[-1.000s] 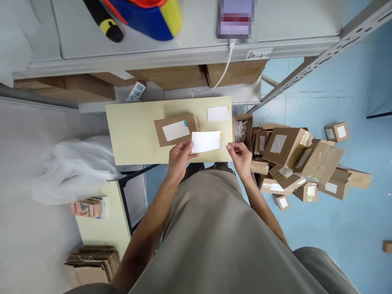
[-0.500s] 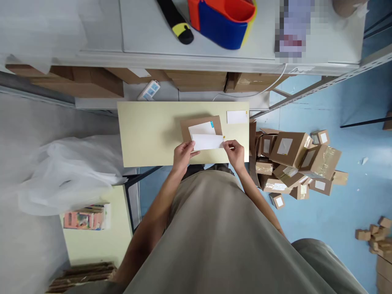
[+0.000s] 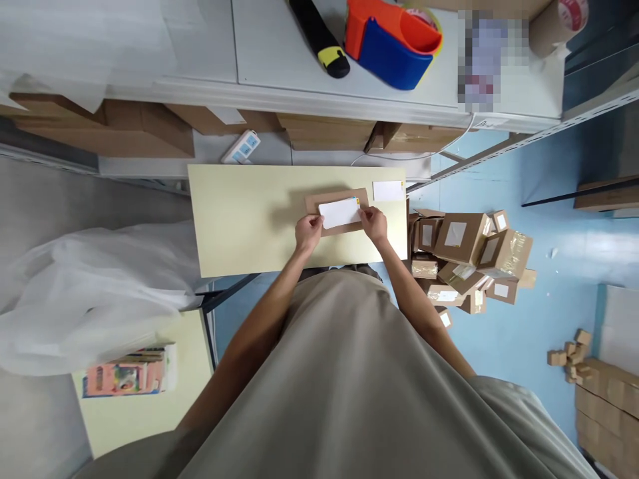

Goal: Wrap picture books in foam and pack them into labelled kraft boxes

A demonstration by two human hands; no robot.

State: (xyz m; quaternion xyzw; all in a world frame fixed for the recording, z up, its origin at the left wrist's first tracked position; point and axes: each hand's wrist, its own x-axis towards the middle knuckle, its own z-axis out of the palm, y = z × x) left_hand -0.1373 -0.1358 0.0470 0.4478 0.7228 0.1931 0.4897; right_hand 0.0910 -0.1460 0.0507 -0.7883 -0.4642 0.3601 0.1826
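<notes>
Here's the desk [image 3: 239, 223], the box [image 3: 312, 205] on it, and over that the left hand [image 3: 309, 233] and right hand [image 3: 374, 224] pinch the white label [image 3: 339, 213] by its two ends, contact with the box impossible to tell. It could well crease or skew if one hand pulls unevenly. No writing reads there or on the second label [image 3: 388, 191], just a yellow mark [image 3: 358, 201] in the corner.

The white label [image 3: 339, 215] hides much of the box [image 3: 313, 204] beneath; whether they touch is unclear. Something on the shelf [image 3: 279, 53] is blurred into blocks. Picture edges cut off the black handle [image 3: 319, 36] and plastic sheet [image 3: 100, 286]. Print on the books [image 3: 124, 376] is unreadable
</notes>
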